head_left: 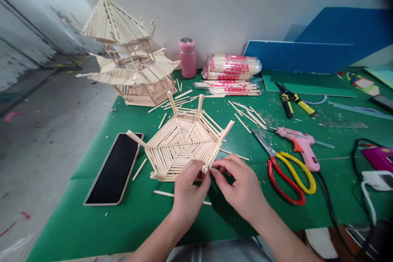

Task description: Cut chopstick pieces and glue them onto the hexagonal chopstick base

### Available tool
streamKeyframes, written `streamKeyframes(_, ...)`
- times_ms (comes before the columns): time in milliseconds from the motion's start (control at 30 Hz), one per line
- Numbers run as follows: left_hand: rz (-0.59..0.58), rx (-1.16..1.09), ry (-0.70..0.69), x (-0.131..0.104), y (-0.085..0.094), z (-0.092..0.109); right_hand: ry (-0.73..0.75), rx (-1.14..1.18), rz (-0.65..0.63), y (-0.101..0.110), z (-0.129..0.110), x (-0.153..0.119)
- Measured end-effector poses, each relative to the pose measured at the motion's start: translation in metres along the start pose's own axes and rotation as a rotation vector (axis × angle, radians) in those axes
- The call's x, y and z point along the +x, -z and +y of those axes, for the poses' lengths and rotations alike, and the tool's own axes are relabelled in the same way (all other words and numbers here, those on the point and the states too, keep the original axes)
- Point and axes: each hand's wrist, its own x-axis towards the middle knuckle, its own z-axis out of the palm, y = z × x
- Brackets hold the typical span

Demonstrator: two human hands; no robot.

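A six-sided wooden stick frame (184, 145) lies on the green table, with short posts of sticks rising at its corners. My left hand (192, 186) is closed around the near right corner, thumb and fingers pinching the post there. Just to the right of that same corner is my right hand (235, 178), its thumb and index finger pressed together close to the post; whatever may be between them is too small to make out. A loose stick (164, 193) lies partly under my left hand.
A stick pagoda (132, 65), pink flask (187, 59) and wrapped stick bundles (231, 67) stand behind. Left is a phone (113, 170). To the right lie scissors (288, 172), a pink glue gun (301, 143), pliers (294, 100) and cables. Loose sticks (248, 114) are scattered around.
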Motion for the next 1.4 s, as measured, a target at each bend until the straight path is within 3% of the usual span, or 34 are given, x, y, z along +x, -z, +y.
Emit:
streamKeyframes(267,-0.011,-0.032,0.004,0.001,0.000,-0.002,-0.052,0.126,-0.053,-0.004,0.007,0.002)
streamKeyframes(567,-0.013,-0.017,0.042,-0.004,0.003,-0.004,-0.094,0.309,0.023,-0.018,0.011,-0.002)
streamKeyframes(933,-0.041,0.001,-0.019,0.002,0.003,-0.005,-0.061,0.202,0.108,-0.022,0.010,-0.008)
streamKeyframes(1400,-0.015,0.010,-0.041,0.001,0.002,-0.004,-0.095,0.272,0.167,-0.031,0.009,-0.011)
